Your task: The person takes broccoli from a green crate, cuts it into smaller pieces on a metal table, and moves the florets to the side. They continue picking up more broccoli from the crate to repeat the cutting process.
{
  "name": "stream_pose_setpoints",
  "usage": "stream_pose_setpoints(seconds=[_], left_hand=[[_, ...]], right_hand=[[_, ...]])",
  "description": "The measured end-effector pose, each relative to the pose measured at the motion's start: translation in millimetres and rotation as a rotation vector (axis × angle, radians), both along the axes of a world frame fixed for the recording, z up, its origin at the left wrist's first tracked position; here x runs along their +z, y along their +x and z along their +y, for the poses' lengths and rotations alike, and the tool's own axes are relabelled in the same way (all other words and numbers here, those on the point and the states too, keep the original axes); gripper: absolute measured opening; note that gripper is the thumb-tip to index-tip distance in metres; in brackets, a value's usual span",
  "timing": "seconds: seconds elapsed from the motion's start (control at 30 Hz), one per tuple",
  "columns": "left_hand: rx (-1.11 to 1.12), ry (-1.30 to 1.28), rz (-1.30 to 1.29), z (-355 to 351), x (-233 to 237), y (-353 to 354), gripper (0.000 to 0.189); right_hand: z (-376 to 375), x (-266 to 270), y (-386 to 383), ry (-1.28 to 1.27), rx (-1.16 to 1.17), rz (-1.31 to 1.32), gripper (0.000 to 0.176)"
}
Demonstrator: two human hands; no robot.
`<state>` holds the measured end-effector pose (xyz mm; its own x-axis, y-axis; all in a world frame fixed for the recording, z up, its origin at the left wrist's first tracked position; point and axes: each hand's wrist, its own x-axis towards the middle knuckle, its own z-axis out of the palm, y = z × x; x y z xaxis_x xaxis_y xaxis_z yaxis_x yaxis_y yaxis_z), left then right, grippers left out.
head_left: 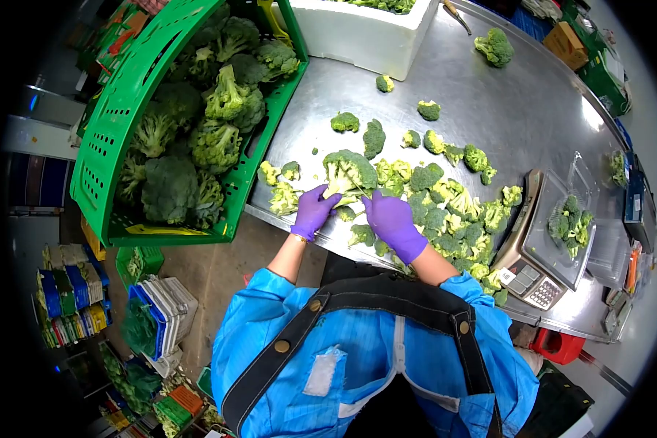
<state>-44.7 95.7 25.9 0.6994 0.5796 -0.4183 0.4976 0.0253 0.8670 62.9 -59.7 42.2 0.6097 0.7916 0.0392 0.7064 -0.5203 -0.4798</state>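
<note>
My left hand, in a purple glove, is closed around the stem end of a broccoli head at the table's near edge. My right hand, gloved the same way, is closed on a small knife; its thin blade lies against the broccoli, and its handle is hidden in the fist. Beside and beyond the right hand spreads a pile of cut broccoli florets. A few loose pieces lie left of the left hand.
A tilted green crate full of broccoli heads stands left. Behind is a white foam box. A second knife and a broccoli head lie on the steel table. At right, a scale carries a clear tray of florets.
</note>
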Motion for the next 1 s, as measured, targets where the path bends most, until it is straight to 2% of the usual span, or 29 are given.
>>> stream_pose_setpoints(seconds=[0.1,0.17,0.27,0.37,0.57,0.7,0.77,0.87,1.0], left_hand=[[0.018,-0.086,-0.049,3.3,-3.4,-1.1,0.041],[0.029,-0.108,-0.078,3.3,-6.0,-2.2,0.041],[0.037,-0.095,-0.094,-1.5,-3.6,-1.5,0.041],[-0.018,-0.073,-0.065,-0.5,-7.1,-3.0,0.04],[0.026,-0.148,-0.099,10.0,-6.6,-7.6,0.046],[-0.026,-0.201,-0.114,20.5,-13.6,-13.4,0.051],[-0.148,-0.101,-0.042,21.8,-11.4,-14.2,0.049],[-0.186,0.048,-0.003,15.3,-7.1,-11.3,0.054],[-0.189,0.162,-0.048,7.5,-12.0,-11.3,0.05]], right_hand=[[-7.3,4.8,7.1,-0.018,0.016,0.009,0.029],[-10.7,-5.8,8.0,0.146,0.015,0.058,0.028],[-13.6,-13.5,-0.3,0.166,0.006,0.064,0.027],[-7.5,-16.2,-3.3,0.066,0.041,0.079,0.028],[-4.7,-22.6,-3.0,0.141,0.067,0.051,0.03],[-0.8,-22.0,-1.6,0.108,0.082,0.044,0.03],[4.8,-29.2,-1.3,0.044,0.094,0.045,0.035],[14.7,-39.6,2.3,-0.049,0.175,-0.067,0.041],[17.9,-40.3,5.3,-0.079,0.145,-0.067,0.047]])
